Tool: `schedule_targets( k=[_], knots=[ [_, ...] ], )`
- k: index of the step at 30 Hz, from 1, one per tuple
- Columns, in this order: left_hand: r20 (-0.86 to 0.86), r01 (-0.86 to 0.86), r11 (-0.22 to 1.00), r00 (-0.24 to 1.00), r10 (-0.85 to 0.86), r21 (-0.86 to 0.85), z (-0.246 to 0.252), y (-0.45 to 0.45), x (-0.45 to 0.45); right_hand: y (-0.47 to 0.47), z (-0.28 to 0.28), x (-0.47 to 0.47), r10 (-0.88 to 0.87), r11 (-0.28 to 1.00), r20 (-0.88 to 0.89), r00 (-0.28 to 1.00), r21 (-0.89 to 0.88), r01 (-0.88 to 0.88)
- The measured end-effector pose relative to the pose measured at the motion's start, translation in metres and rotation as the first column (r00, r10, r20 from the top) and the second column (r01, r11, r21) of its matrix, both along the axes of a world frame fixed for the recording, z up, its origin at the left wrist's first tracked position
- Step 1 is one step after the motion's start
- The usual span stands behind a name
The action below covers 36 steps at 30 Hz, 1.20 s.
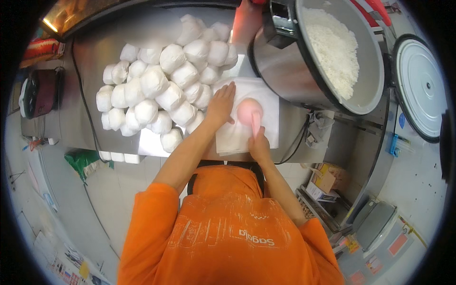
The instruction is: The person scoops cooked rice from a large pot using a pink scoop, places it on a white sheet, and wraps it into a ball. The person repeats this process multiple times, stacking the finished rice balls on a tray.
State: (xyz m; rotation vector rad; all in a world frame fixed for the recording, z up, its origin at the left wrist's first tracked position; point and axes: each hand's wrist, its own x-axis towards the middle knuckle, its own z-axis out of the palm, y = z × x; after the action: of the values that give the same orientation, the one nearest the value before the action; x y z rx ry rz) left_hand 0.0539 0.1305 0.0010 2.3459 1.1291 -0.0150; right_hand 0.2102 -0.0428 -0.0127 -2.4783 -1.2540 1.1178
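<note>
On a stack of white wrapping paper (267,96), my left hand (221,105) lies flat with its fingers stretched along the left side. My right hand (260,146) grips the handle of a pink plastic scoop (250,111). The scoop's round bowl is upside down over the middle of the paper, so whatever may be under it is hidden. Left of the paper, many rounded white paper-wrapped bundles (154,81) are piled on the steel table (87,123). To the upper right, a large metal pot (281,73) is tilted and holds cooked white rice (333,50).
The pot's open lid (422,87) stands at the far right. A black cable (82,96) crosses the table's left end, another (297,144) hangs near its front edge. A crumpled plastic bag (318,128) sits below the pot. Cardboard boxes (329,178) rest on a lower shelf.
</note>
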Motion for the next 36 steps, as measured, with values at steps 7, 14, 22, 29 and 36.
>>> schedule_targets(
  k=[7, 14, 22, 29, 36],
  knots=[
    [0.318, -0.187, 0.964, 0.917, 0.239, -0.187, 0.027, -0.061, 0.005, 0.043, 0.198, 0.065, -0.072, 0.571, -0.248, 0.966, 0.784, 0.244],
    [0.372, 0.191, 0.979, 0.916, -0.151, -0.072, 0.004, -0.141, 0.117, 0.064, 0.276, 0.122, -0.055, 0.353, -0.052, 0.997, 0.933, 0.068],
    [0.374, 0.095, 0.992, 0.926, -0.058, -0.082, -0.012, -0.147, 0.127, -0.068, 0.008, 0.112, -0.182, 0.927, -0.169, 0.969, 0.300, 0.226],
    [0.398, 0.077, 0.994, 0.916, -0.042, -0.072, -0.010, -0.148, 0.128, -0.083, -0.002, 0.122, -0.066, 0.881, -0.306, 0.950, 0.429, 0.200],
    [0.417, 0.043, 0.993, 0.909, 0.006, -0.108, -0.011, -0.150, 0.127, -0.077, 0.000, 0.120, -0.096, 0.897, -0.312, 0.945, 0.385, 0.218]
  ],
)
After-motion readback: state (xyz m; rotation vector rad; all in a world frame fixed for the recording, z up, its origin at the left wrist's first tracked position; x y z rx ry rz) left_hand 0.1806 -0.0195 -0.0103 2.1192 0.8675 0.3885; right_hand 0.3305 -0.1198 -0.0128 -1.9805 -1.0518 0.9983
